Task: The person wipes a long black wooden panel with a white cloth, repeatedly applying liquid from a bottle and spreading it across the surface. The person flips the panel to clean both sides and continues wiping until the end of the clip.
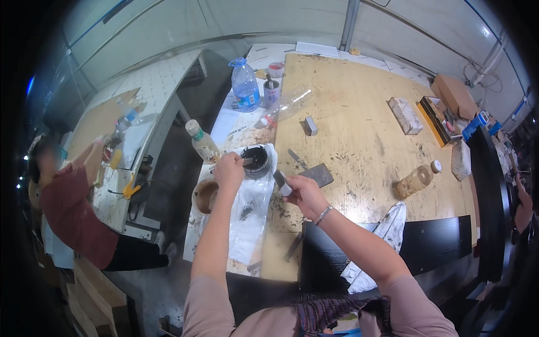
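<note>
Black pot near the table edge, left hand clamped on its rim, right hand fingers closed around a brush.

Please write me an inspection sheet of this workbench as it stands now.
Surface: wooden benchtop, scuffed and marked with dark smears.
Job's things: black-stained container on a clear plastic sheet; a small scraper; a black panel at the near edge.
Clutter: blue-capped water jug, amber bottle lying down, grey block, white rag.
Grippers: left hand holds a tool at the container's rim; right hand grips the scraper.
Cables: loose wires on the far right wall.
Surroundings: a person in a red top at the white side table.
</note>
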The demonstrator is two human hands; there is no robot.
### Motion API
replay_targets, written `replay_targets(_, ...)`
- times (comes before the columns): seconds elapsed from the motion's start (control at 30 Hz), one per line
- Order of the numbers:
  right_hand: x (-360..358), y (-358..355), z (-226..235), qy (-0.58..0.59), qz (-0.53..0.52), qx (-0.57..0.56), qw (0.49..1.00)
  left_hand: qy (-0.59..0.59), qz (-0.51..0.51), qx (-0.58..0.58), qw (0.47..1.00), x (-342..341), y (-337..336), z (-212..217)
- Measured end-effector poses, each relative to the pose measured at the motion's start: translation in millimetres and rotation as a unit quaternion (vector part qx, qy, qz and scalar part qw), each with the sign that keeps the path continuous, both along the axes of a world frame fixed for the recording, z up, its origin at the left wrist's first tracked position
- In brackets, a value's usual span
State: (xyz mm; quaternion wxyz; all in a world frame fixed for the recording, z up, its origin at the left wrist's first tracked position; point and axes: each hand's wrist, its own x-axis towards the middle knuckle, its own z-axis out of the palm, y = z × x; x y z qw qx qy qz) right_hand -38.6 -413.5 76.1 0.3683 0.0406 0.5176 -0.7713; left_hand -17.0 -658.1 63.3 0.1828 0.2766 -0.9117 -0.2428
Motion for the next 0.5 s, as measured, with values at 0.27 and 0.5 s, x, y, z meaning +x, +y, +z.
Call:
replay_targets(0.27, -17.4, -44.0, -8.3, -0.013, -0.001, -0.016, 1.000, 0.147, 0.029, 0.361, 0.920, 13.3, -26.5, -37.2)
replay_targets(0.5, -32.2, -66.5, -25.1, -0.024, -0.030, -0.037, 0.999, 0.191, 0.033, 0.556, 0.808, 39.2, 0.8, -14.5)
